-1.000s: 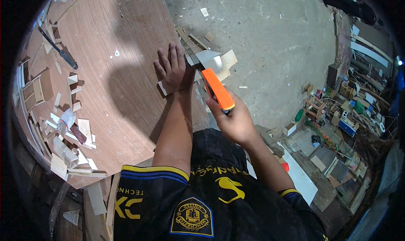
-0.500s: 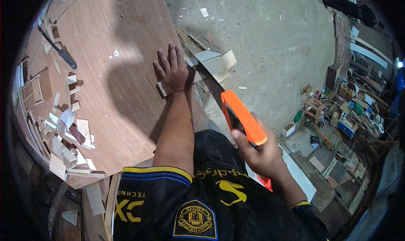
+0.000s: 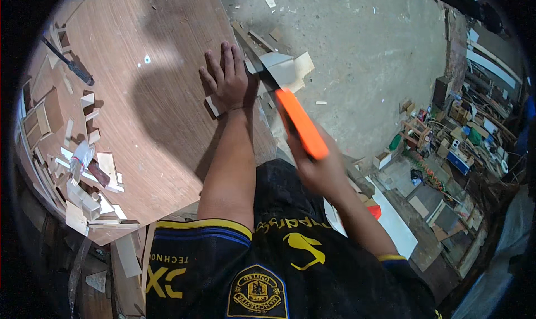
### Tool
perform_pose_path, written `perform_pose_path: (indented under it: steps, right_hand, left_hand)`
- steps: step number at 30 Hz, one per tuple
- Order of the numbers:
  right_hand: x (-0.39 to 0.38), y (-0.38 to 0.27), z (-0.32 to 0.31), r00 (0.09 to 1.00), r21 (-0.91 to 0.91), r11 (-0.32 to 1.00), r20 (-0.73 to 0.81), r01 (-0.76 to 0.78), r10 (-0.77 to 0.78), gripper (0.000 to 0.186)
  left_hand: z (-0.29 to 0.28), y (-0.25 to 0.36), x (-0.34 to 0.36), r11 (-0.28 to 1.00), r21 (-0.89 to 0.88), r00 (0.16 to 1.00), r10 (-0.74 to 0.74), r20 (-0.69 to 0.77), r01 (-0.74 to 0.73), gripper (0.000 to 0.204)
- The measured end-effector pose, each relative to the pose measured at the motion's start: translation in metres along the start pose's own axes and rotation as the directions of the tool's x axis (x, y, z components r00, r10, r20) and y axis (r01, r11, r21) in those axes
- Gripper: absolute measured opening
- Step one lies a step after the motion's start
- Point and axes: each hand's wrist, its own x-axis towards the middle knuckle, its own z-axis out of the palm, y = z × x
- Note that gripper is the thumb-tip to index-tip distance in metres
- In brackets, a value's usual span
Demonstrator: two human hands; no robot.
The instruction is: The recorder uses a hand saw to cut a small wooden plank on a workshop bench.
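Observation:
My left hand (image 3: 229, 81) lies palm down with fingers slightly spread, on a pale wood piece (image 3: 213, 108) at the right edge of the wood-grained table (image 3: 167, 129). Just right of that hand, a saw blade (image 3: 268, 79) crosses the piece at the edge, angled away from me. My right hand (image 3: 321, 165) grips the saw's bright orange handle (image 3: 301, 123), slightly blurred, below and right of the blade. Whether the blade is cutting into the wood is too small to tell. Pale offcuts (image 3: 301, 67) lie on the floor beyond the blade.
Small wood pieces (image 3: 89, 201) and assemblies cluster along the table's left side, with a dark rod-like tool (image 3: 78, 70) behind them. Concrete floor (image 3: 357, 62) lies to the right. Piled boards, boxes and mixed clutter (image 3: 463, 140) line the far right.
My right hand drew the saw back down-right by half a second ago and has since pushed it forward up-left. My left hand stays on the piece; the view has shifted slightly.

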Motion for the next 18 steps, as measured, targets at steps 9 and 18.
perform_pose_path:
  steps: [9,18]
  right_hand:
    - [0.008,0.018,0.011,0.990,0.068,0.989,-0.035,-0.135,0.137,0.026]
    - [0.030,0.001,0.011,0.993,0.209,0.971,0.031,-0.119,0.115,0.028]
  left_hand:
    - [0.001,0.008,-0.011,0.986,-0.168,0.999,-0.007,-0.048,-0.001,0.043]
    - [-0.008,0.006,-0.007,0.931,-0.354,0.996,-0.082,0.028,0.087,0.050]
